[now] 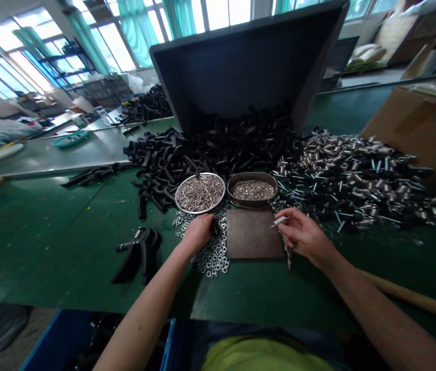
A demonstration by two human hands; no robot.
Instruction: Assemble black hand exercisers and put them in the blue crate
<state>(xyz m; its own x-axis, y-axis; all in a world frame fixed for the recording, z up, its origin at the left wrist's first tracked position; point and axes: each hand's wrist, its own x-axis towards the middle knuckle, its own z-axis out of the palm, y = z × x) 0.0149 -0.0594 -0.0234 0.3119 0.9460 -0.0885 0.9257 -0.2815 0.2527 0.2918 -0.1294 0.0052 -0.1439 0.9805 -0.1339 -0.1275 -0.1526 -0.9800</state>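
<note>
My right hand (306,235) pinches a small metal coil spring (279,221) over the right edge of a flat brown metal plate (255,234). My left hand (198,232) is closed on a small black piece (214,227), mostly hidden by the fingers, above scattered shiny nuts (212,263) left of the plate. Behind the plate stand a round dish of metal pins (199,192) and an oval tin of tiny metal parts (252,189). A black spring clamp (137,255) lies on the green table, left of my left forearm.
A large dark bin (241,67) lies tipped behind a heap of black clamp parts (163,154). To the right are piled springs and pins (356,175) and a cardboard box (414,129). A wooden handle (414,299) passes under my right forearm. A blue crate (59,340) sits below the table edge.
</note>
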